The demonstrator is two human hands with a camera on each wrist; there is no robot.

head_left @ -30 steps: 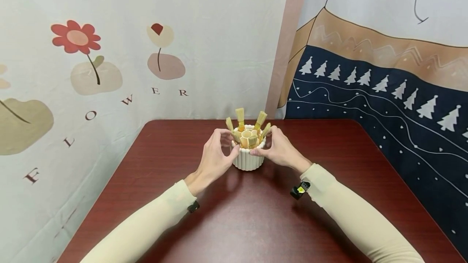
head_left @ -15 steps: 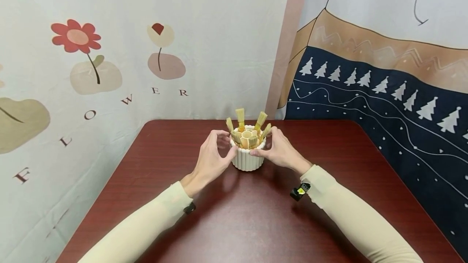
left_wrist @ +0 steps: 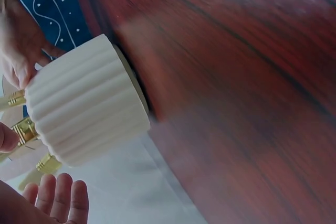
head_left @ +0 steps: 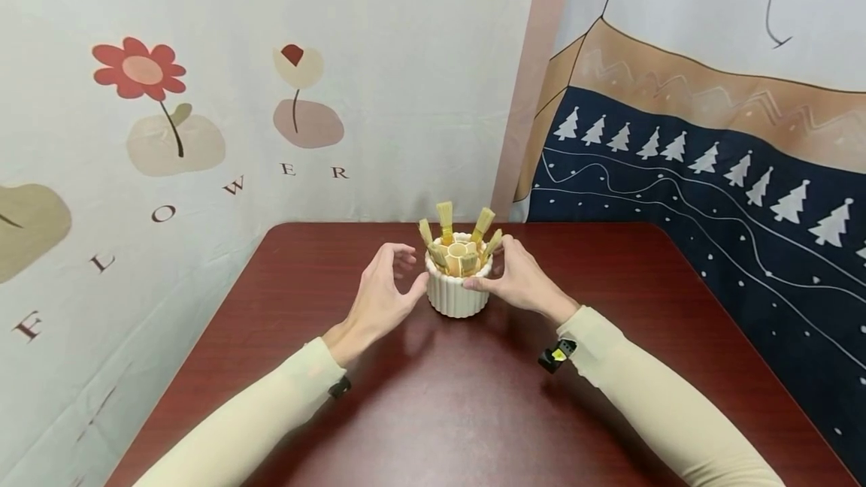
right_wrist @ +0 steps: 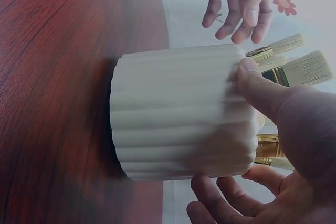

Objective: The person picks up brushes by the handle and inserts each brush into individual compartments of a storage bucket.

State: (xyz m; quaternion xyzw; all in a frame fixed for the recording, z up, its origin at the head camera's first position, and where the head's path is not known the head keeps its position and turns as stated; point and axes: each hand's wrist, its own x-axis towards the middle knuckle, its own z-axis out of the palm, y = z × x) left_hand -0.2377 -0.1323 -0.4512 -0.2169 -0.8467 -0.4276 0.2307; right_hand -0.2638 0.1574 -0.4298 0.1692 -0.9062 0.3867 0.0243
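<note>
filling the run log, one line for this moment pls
left hand: open beside ribbed pot | right hand: grips pot rim | brushes upright inside

- One white ribbed pot [head_left: 459, 295] is standing on one dark red table [head_left: 473, 397].
- At least five brushes [head_left: 444, 218] are sticking up out of the pot; any more are hiding too low inside to count.
- Two hands are showing: the left hand [head_left: 380, 297] and the right hand [head_left: 521, 280].
- Two printed cloths are hanging behind the table.
</note>
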